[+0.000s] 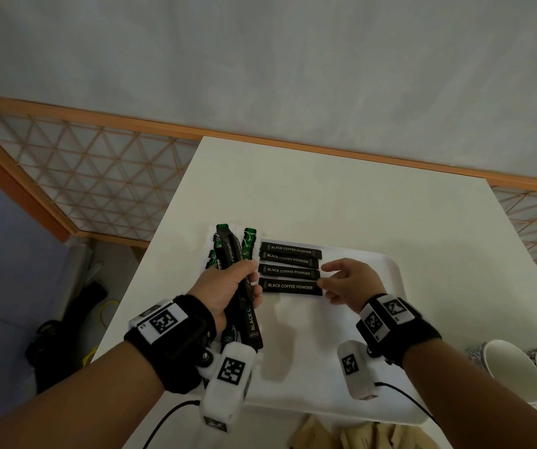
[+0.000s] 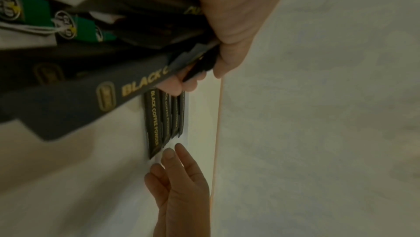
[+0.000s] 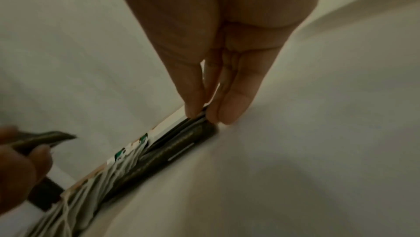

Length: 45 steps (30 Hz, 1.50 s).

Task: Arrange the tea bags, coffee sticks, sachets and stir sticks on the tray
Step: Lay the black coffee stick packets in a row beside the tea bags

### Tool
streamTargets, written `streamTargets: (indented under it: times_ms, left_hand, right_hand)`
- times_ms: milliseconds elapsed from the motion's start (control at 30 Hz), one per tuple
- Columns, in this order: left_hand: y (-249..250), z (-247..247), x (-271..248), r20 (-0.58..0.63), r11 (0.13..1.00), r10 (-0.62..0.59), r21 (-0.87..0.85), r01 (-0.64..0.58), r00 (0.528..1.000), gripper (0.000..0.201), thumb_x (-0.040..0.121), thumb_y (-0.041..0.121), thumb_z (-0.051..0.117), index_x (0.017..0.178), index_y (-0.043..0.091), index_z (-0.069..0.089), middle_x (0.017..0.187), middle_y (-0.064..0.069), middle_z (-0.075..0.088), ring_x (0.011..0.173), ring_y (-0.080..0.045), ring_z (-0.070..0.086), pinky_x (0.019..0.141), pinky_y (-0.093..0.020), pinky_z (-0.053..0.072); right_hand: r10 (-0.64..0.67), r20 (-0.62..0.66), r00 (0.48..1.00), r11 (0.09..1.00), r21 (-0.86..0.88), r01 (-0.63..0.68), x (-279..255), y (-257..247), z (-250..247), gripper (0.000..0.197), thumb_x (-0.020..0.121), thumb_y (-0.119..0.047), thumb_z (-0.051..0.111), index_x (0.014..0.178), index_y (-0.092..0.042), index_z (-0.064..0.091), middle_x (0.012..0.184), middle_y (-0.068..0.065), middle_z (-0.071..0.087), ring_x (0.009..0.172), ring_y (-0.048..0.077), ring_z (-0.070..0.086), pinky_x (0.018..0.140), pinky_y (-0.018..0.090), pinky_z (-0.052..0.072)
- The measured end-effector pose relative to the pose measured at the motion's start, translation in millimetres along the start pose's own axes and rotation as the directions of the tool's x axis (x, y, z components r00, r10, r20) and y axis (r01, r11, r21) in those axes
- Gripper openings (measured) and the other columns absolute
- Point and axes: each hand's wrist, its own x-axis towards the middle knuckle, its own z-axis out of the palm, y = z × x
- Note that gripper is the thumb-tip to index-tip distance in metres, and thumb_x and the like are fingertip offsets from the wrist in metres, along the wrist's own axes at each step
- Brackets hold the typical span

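Left hand (image 1: 225,288) grips a bundle of black coffee sticks (image 1: 247,314) at the white tray's (image 1: 390,267) nine o'clock edge, on the bench (image 1: 341,205). Right hand (image 1: 349,283), fingers relaxed, touches four laid coffee sticks (image 1: 289,270) from three o'clock; green-tagged tea bags (image 1: 248,241) lie at eleven.

Home-like room, white table (image 1: 341,202), wooden lattice screen (image 1: 98,176), plain wall (image 1: 260,59)

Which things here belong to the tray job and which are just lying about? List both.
Job:
- tray
- four coffee sticks laid on it
- more coffee sticks gripped in left hand
- tea bags
- right hand touching the row

Lying about:
- paper cups
- beige cloth
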Motion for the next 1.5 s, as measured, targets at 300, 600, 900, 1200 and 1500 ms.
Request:
streamTargets:
  times_ms: [300, 600, 900, 1200, 1500]
  left_hand:
    - [0, -3, 3, -0.035, 1.0, -0.006, -0.007, 0.005, 0.999, 0.017, 0.085, 0.016, 0.068, 0.074, 0.006, 0.059, 0.06, -0.007, 0.057, 0.049, -0.017, 0.054, 0.046, -0.025, 0.049]
    - [1, -6, 6, -0.032, 1.0, -0.023, -0.023, 0.022, 0.999, 0.014, 0.085, 0.015, 0.068, 0.081, 0.005, 0.06, 0.063, -0.006, 0.058, 0.05, -0.016, 0.057, 0.049, -0.027, 0.052]
    - [0, -6, 3, 0.032, 0.995, -0.031, 0.094, 0.028, 0.999, 0.007, 0.085, 0.01, 0.067, 0.09, 0.007, 0.064, 0.068, -0.008, 0.061, 0.059, -0.019, 0.061, 0.053, -0.028, 0.054]
    - [-1, 1, -6, 0.173, 0.946, -0.028, 0.323, -0.03, 0.985, 0.035, 0.071, 0.017, 0.08, 0.105, 0.013, 0.072, 0.096, -0.009, 0.074, 0.092, -0.024, 0.068, 0.083, -0.037, 0.054]
    - [1, -4, -11, 0.154, 0.962, -0.077, 0.27, 0.033, 0.985, 0.018, 0.081, -0.004, 0.066, 0.093, 0.009, 0.064, 0.07, -0.009, 0.067, 0.061, -0.02, 0.066, 0.051, -0.026, 0.052]
  right_hand:
    - [-0.294, 0.245, 0.924, 0.762, -0.523, 0.381, 1, -13, 22, 0.027, 0.076, -0.024, 0.074, 0.102, -0.026, 0.07, 0.092, -0.008, 0.052, 0.084, 0.008, 0.052, 0.077, 0.017, 0.039]
    - [-0.287, 0.24, 0.927, 0.729, -0.573, 0.374, 6, -16, 29, 0.03, 0.077, -0.023, 0.073, 0.107, -0.024, 0.069, 0.097, -0.005, 0.051, 0.089, 0.012, 0.053, 0.082, 0.02, 0.041]
    - [-0.314, 0.245, 0.918, 0.723, -0.565, 0.398, 7, -16, 28, 0.026, 0.078, -0.022, 0.071, 0.105, -0.024, 0.07, 0.092, -0.006, 0.051, 0.092, 0.014, 0.055, 0.082, 0.022, 0.042]
    - [-0.168, 0.294, 0.941, 0.986, 0.049, 0.161, -20, -52, 33, 0.024, 0.091, -0.039, 0.057, 0.078, -0.022, 0.068, 0.068, -0.006, 0.062, 0.061, 0.009, 0.057, 0.058, 0.025, 0.05]
    - [-0.049, 0.233, 0.971, 0.876, 0.478, -0.07, -26, -52, 19, 0.003, 0.088, -0.009, 0.062, 0.085, -0.01, 0.063, 0.067, 0.006, 0.059, 0.052, 0.013, 0.054, 0.05, 0.023, 0.05]
